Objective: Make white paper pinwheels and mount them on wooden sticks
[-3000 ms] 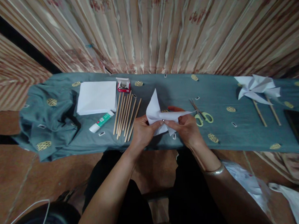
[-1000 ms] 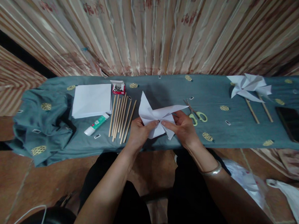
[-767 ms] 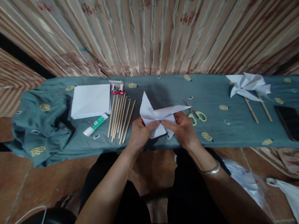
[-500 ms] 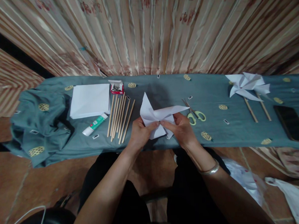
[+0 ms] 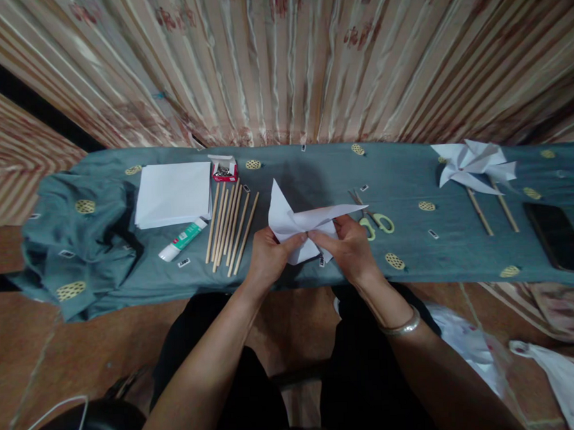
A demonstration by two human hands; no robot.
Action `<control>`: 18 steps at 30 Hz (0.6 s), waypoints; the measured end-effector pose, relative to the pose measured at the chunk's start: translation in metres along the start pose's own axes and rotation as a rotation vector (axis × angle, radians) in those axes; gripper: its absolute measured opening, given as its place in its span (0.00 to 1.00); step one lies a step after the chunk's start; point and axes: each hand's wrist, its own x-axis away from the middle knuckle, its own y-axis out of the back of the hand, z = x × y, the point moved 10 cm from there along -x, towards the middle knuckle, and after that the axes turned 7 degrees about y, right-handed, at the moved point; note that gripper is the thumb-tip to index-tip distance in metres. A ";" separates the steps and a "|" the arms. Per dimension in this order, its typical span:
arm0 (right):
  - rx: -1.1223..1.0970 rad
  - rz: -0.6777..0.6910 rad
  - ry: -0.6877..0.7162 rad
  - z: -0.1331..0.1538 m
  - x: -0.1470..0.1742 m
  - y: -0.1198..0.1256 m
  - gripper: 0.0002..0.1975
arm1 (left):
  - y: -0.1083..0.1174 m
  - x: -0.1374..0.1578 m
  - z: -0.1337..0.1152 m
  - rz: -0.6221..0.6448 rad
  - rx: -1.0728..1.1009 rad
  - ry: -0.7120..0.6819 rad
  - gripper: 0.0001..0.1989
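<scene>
A white paper pinwheel (image 5: 283,216) is held over the front middle of the table. My left hand (image 5: 268,253) grips its left side, thumb pressed near the centre. From the right, my right hand (image 5: 350,249) pinches it with the thumb also close to the centre; the fingers behind the paper are partly hidden. Green-handled scissors (image 5: 382,222) lie just beyond my right hand. Several wooden sticks (image 5: 226,224) lie to the left of my left hand.
At the left are a stack of white paper (image 5: 173,194), a glue stick (image 5: 182,238) and a small red box of metal pins (image 5: 224,169). Finished-looking pinwheels on sticks (image 5: 474,166) and a black phone (image 5: 559,238) lie at the right on the green tablecloth (image 5: 410,170).
Both hands keep nearly the same grip. The pinwheel's upper-left tip has tilted slightly left, and its right tip reaches a little farther right.
</scene>
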 end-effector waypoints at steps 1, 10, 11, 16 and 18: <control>-0.001 -0.001 0.006 0.001 0.000 0.000 0.19 | 0.000 0.000 0.000 0.000 -0.002 0.001 0.13; 0.012 0.032 -0.005 -0.003 0.000 -0.003 0.20 | 0.001 0.000 0.002 -0.002 0.027 0.024 0.14; 0.001 0.040 0.000 -0.003 0.000 -0.003 0.22 | 0.003 0.000 0.001 -0.014 0.023 0.020 0.14; -0.043 0.040 0.045 0.006 -0.003 0.011 0.27 | 0.023 -0.001 -0.014 -0.109 0.055 -0.027 0.17; -0.011 0.003 0.087 0.011 -0.007 0.026 0.24 | 0.035 -0.002 -0.021 -0.164 0.075 -0.054 0.17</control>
